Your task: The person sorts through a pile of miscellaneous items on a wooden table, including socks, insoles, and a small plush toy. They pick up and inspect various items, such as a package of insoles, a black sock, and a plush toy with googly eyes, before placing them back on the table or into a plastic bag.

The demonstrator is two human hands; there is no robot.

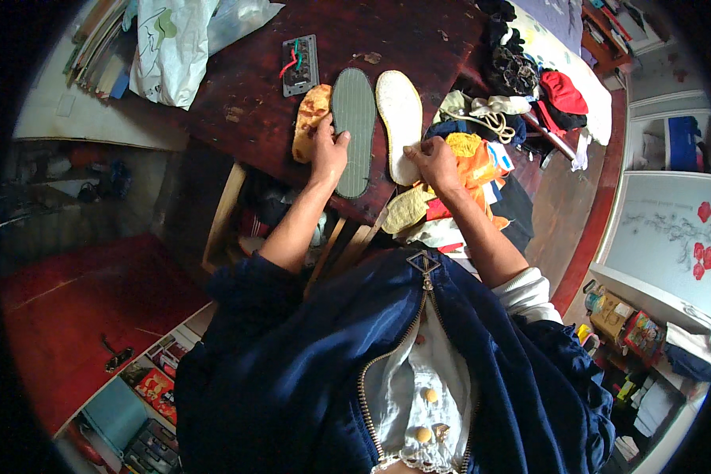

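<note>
A grey-green striped shoe insole (354, 127) lies lengthwise near the corner of the dark wooden table (249, 112). My left hand (330, 151) grips its left edge, the thumb on top. Partly under that hand is a mottled orange-yellow insole-shaped piece (309, 121). To the right, a white insole (399, 112) with a yellowish stitched rim lies parallel to the striped one, a narrow gap between them. The thumb of my right hand (435, 160) presses on its lower right side, with the other fingers curled and partly hidden.
A grey plate with red and green wires (300, 65) lies beyond the insoles. White plastic bags (172, 50) stand at the back left. A heap of cloth and orange packaging (477, 163) crowds the right, with a yellow pad (406, 210) nearby. Below the table edge is an open drawer (222, 210).
</note>
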